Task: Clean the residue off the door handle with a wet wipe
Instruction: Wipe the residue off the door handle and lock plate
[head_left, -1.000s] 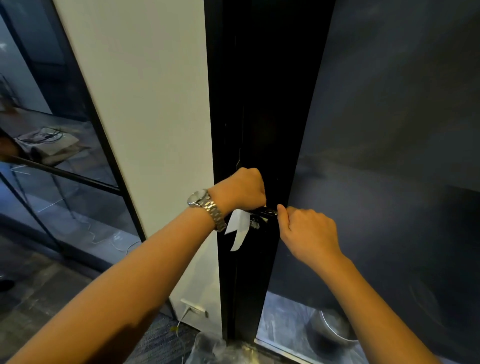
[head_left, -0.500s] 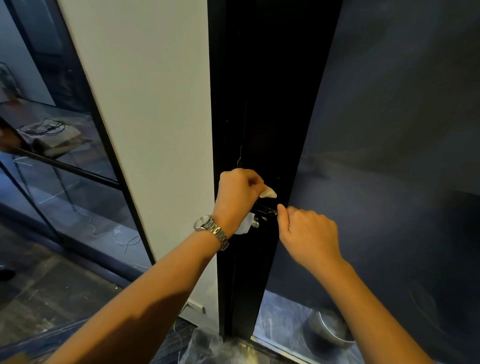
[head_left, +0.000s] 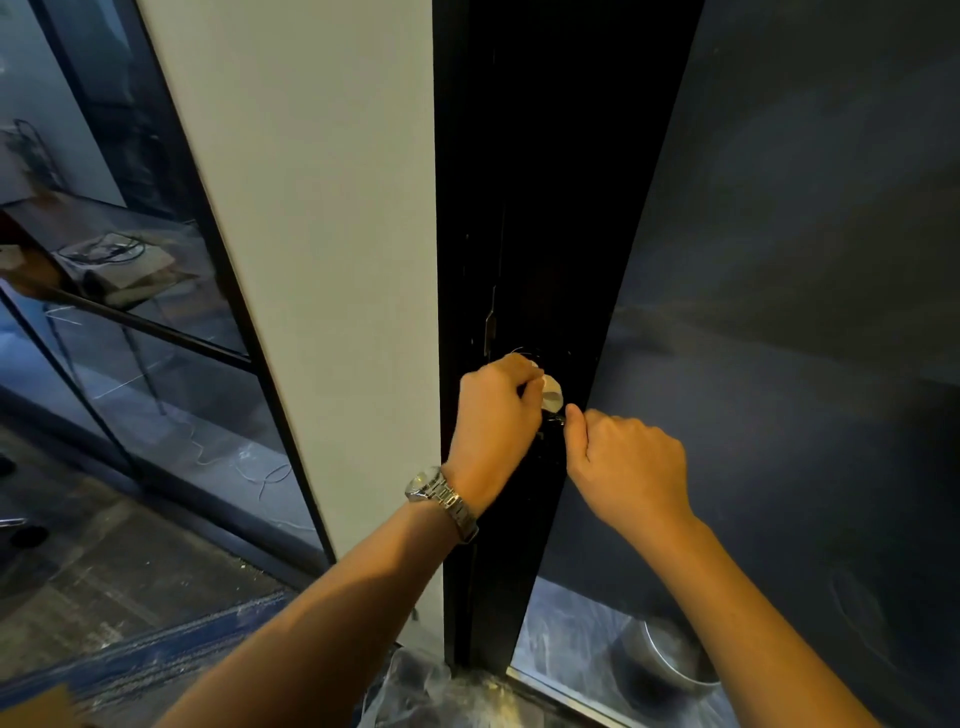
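At the far left stands a glass partition with thin black frames (head_left: 171, 332), and to its right a plain off-white wall panel (head_left: 322, 260) runs down to the floor; neither plays a part in the work. Right of the panel comes the black metal door edge (head_left: 519, 208), and on it, low down and mostly hidden between the two hands, sits the small dark door handle (head_left: 553, 418), only a glint of it visible

The left hand (head_left: 493, 415), with a silver metal wristwatch (head_left: 441, 499) on its wrist, reaches in from the near left, forearm rising diagonally and wrist bent so the knuckles face the door. Its fingers (head_left: 519, 376) are curled tight together, pinching a crumpled white wet wipe (head_left: 551, 392) whose pale fold pokes out at the right of the fist, just above the handle. Bunching it this way likely gives a firm pad for rubbing at the residue

The right hand (head_left: 623, 462) comes from the near right, forearm angled up and left. Its fingers are closed around the handle's right end, thumb (head_left: 574, 421) on top, probably to steady the lever against the rubbing. Whether any residue remains cannot be told in this dim light

Beyond, the dark blue door face (head_left: 805, 312) fills the right side
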